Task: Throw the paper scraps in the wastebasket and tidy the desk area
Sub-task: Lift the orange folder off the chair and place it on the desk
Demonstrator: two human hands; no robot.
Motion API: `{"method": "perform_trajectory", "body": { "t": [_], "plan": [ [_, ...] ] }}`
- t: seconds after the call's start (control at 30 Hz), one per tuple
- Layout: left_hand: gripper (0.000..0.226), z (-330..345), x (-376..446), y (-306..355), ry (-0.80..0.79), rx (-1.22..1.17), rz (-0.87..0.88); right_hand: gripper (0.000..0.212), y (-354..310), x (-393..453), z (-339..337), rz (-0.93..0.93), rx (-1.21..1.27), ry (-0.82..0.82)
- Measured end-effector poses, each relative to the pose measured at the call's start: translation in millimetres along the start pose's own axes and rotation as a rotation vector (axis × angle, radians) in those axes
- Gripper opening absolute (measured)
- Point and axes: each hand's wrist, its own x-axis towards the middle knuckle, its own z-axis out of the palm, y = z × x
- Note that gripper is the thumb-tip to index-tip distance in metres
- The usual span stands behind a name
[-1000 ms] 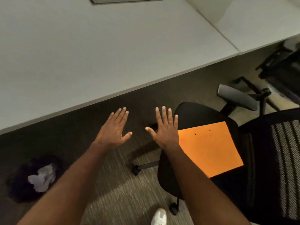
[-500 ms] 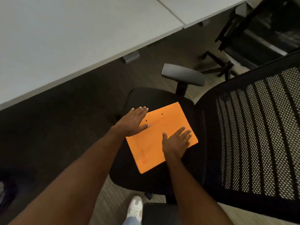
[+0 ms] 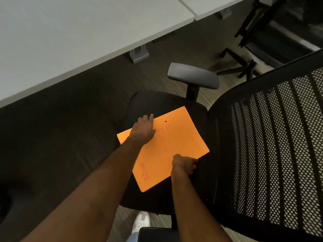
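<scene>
An orange folder [image 3: 172, 145] lies on the black seat [image 3: 152, 103] of an office chair. My left hand [image 3: 144, 130] grips the folder's far left edge, fingers curled around it. My right hand [image 3: 184, 164] pinches the folder's near right edge, thumb on top. The folder looks slightly lifted and bowed between both hands. No paper scraps show in this view, and only a dark shape [image 3: 7, 198] at the left edge hints at the wastebasket.
A white desk [image 3: 70, 32] runs across the top left, its edge above dark carpet. The chair's mesh back [image 3: 272, 154] fills the right side, with a grey armrest [image 3: 193, 75] behind the seat. Another chair base [image 3: 241, 67] stands at the far right. My white shoe [image 3: 141, 222] is below.
My view swung right from the wastebasket to the chair. Both hands went from open in the air, to flat on the folder, to closing on its edges.
</scene>
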Motion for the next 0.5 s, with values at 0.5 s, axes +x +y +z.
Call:
{"method": "perform_trajectory", "body": {
  "t": [0.5],
  "plan": [
    [0.021,-25,-46,-107,0.165,-0.644,-0.433,0.046,-8,-40,27,-0.364,0.408,0.058]
  ]
}}
